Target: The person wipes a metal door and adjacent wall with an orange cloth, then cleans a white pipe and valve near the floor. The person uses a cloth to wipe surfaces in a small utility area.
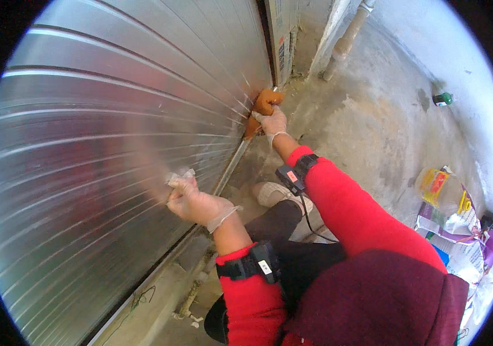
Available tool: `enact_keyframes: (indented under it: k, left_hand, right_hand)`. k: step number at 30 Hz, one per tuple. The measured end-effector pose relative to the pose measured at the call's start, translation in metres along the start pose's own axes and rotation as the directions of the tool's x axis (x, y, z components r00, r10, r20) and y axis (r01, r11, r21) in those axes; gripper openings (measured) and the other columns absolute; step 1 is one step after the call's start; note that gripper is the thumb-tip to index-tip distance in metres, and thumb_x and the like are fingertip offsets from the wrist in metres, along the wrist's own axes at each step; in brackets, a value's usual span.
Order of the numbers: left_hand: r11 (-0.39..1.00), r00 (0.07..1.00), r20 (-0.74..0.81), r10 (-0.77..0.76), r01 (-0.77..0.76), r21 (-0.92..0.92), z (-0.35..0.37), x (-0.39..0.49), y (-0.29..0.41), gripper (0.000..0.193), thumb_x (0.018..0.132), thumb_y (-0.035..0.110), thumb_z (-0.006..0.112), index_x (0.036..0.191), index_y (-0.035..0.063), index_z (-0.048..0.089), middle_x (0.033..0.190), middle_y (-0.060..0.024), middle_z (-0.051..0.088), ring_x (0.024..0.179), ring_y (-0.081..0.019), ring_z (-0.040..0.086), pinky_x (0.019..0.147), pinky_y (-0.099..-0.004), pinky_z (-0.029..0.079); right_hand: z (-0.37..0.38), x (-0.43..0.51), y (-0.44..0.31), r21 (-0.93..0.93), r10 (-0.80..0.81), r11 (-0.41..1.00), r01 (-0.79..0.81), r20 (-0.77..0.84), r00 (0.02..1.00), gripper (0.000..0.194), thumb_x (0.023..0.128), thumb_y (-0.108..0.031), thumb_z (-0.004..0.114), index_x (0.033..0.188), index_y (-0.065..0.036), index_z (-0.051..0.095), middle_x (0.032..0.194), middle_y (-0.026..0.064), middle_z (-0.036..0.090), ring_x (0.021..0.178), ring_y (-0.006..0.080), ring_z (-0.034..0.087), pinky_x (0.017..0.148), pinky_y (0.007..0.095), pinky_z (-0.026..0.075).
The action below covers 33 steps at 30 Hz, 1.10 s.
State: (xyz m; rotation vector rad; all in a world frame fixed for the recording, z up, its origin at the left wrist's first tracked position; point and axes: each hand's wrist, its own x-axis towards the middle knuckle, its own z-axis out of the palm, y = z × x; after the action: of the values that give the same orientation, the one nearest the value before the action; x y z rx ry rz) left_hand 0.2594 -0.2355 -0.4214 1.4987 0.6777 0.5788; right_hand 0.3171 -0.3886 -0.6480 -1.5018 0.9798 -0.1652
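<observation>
My right hand (273, 123), in a thin clear glove, grips an orange-brown cloth (268, 100). The cloth is pressed against the lower edge of a shiny ribbed metal panel (112, 142), near its corner. My left hand (198, 201), also gloved, is curled in front of the same panel. At its fingertips is a crumpled whitish bit; I cannot tell whether it is loose glove film or a separate scrap. Blurred reflections of my hand and red sleeve show in the metal.
Along the panel's bottom runs a metal edge strip (231, 166). A pipe (346, 43) stands by the wall. On the concrete floor (367, 125) lie a green bottle (443, 99), a large clear plastic bottle (439, 190) and torn cardboard (449, 225). A pipe fitting (188, 302) sits below.
</observation>
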Motion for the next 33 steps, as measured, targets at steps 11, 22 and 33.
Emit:
enact_keyframes:
  k: [11, 22, 33]
  left_hand:
    - [1.000, 1.000, 0.015, -0.002, 0.002, -0.018, -0.001, 0.001, -0.002, 0.031, 0.102, 0.024, 0.062, 0.103, -0.0022, 0.047, 0.105, -0.0165, 0.059, 0.094, -0.0227, 0.064, 0.092, -0.0347, 0.054]
    - [0.999, 1.000, 0.013, -0.008, 0.009, -0.048, -0.003, 0.001, -0.003, 0.034, 0.101, 0.027, 0.064, 0.101, -0.0021, 0.047, 0.103, -0.0173, 0.061, 0.094, -0.0234, 0.065, 0.091, -0.0343, 0.055]
    - [1.000, 1.000, 0.019, -0.022, 0.022, 0.016, -0.004, -0.002, 0.004, 0.032, 0.102, 0.026, 0.062, 0.100, -0.0019, 0.047, 0.104, -0.0209, 0.063, 0.096, -0.0249, 0.066, 0.092, -0.0349, 0.054]
  right_hand:
    - [-0.032, -0.130, -0.125, 0.251, -0.609, 0.774, 0.581, 0.043, 0.792, 0.056, 0.078, -0.017, 0.085, 0.126, -0.003, 0.060, 0.113, 0.0143, 0.070, 0.104, 0.0245, 0.068, 0.092, 0.0346, 0.052]
    - [-0.016, -0.059, -0.025, -0.083, -0.268, 0.958, 0.273, 0.061, 0.961, 0.052, 0.075, -0.024, 0.086, 0.120, -0.004, 0.067, 0.109, 0.0176, 0.073, 0.104, 0.0308, 0.070, 0.089, 0.0392, 0.054]
    - [-0.022, 0.010, 0.014, 0.199, -0.045, 0.976, 0.089, -0.218, 0.975, 0.055, 0.077, -0.028, 0.084, 0.120, -0.002, 0.064, 0.113, 0.0176, 0.072, 0.106, 0.0338, 0.068, 0.092, 0.0403, 0.052]
